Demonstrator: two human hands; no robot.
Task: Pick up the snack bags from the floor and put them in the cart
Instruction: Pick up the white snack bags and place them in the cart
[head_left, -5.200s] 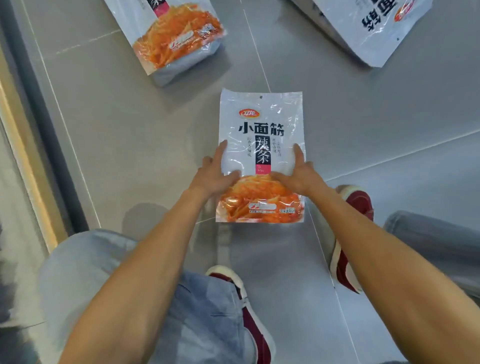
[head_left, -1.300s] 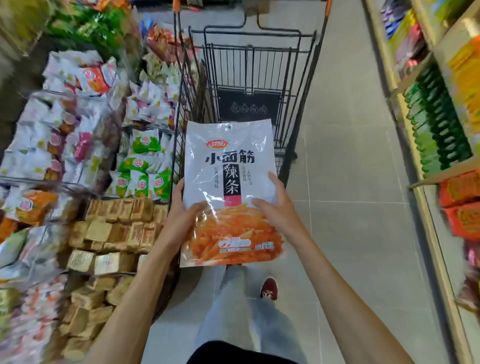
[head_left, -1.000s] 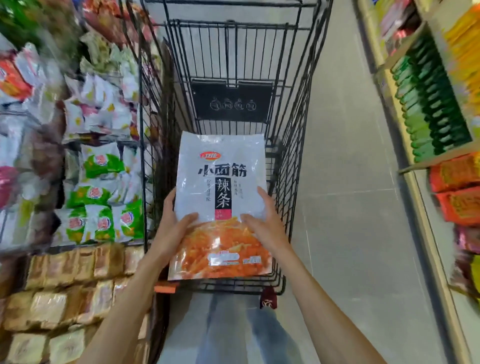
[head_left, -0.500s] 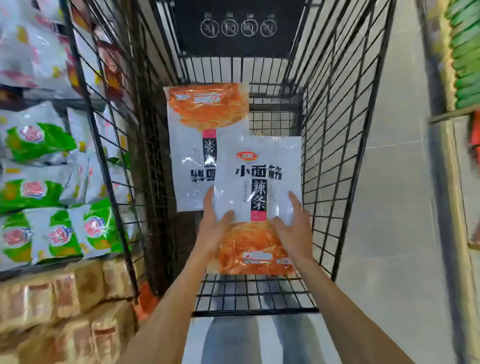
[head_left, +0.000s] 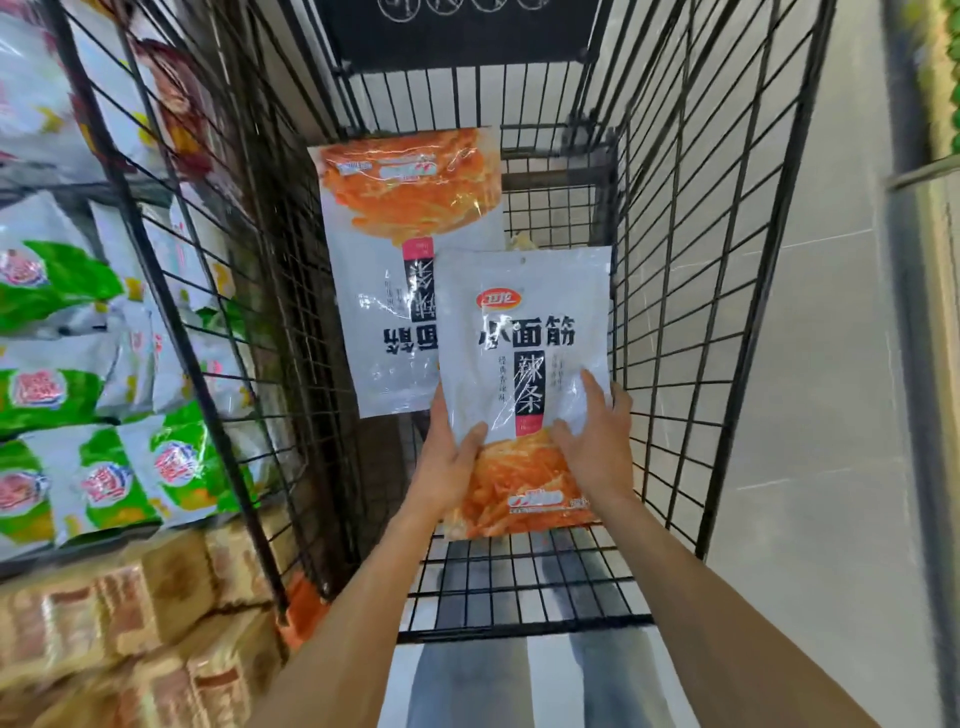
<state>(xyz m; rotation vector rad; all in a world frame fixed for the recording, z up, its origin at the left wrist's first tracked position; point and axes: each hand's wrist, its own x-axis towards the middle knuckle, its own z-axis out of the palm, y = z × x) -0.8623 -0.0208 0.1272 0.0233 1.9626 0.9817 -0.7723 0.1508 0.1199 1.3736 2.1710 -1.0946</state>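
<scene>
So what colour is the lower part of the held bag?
The bag is orange-red at the bottom, white above; the head view shows it best.
</scene>
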